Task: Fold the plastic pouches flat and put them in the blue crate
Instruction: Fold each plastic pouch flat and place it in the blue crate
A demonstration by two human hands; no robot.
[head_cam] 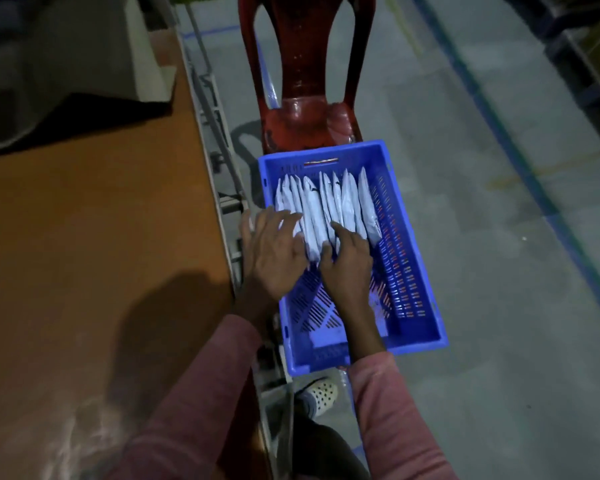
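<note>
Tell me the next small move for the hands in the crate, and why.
Probably push the row of pouches snug toward the far wall of the blue crate, then lift out. The left hand and right hand both lie on the near ends of the on-edge pouches, which lean unevenly.

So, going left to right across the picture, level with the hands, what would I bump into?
Table → left hand → right hand → crate wall → blue floor line.
</note>
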